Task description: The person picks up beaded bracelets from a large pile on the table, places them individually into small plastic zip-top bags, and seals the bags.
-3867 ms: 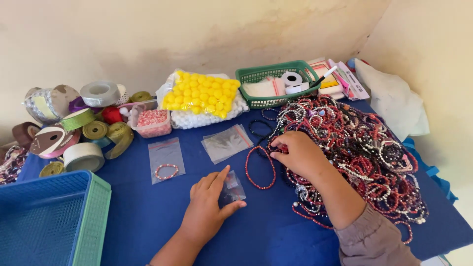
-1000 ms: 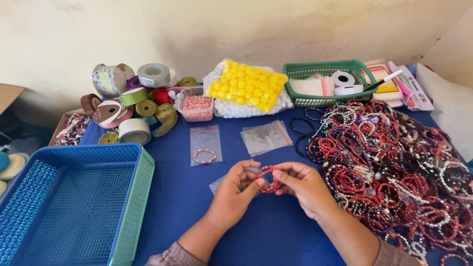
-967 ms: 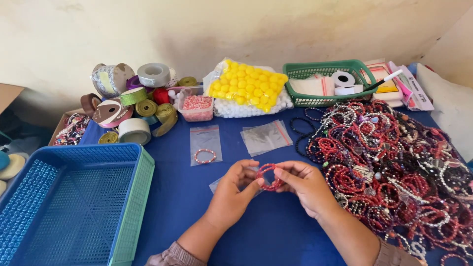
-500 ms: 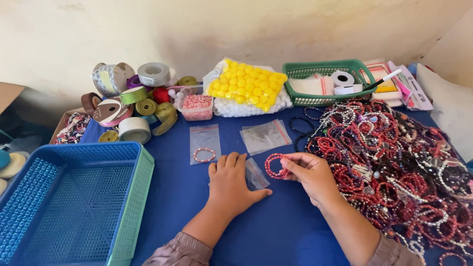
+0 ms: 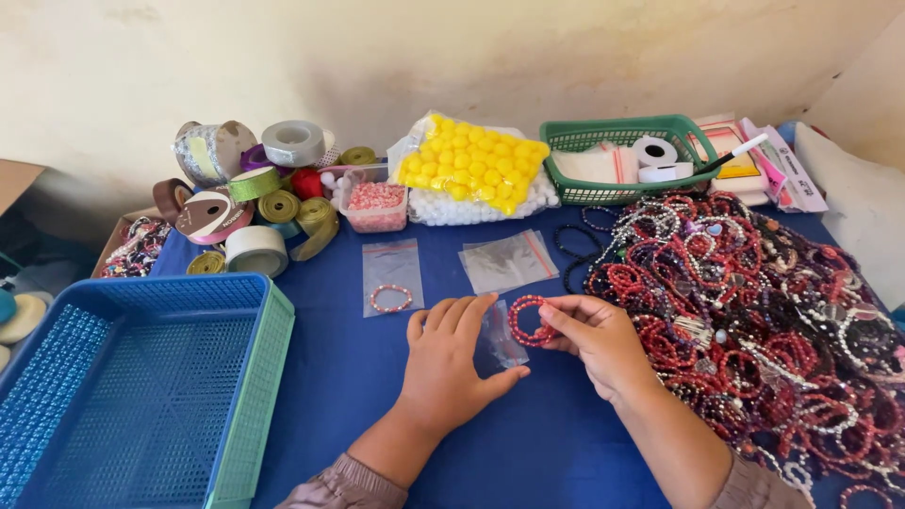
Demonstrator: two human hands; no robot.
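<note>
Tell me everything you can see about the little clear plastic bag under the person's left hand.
The small clear plastic zip bag looks thin, glossy and crinkled, and seems empty. It is partly lifted off the blue tablecloth, gripped between thumb and fingers of the left hand. Its far edge nearly meets the red beaded bracelet pinched in the right hand; whether they touch is unclear.

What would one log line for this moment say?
left hand: grip on small clear bag | right hand: grip on red bead bracelet | beside: bracelet pile | surface: blue table
</note>
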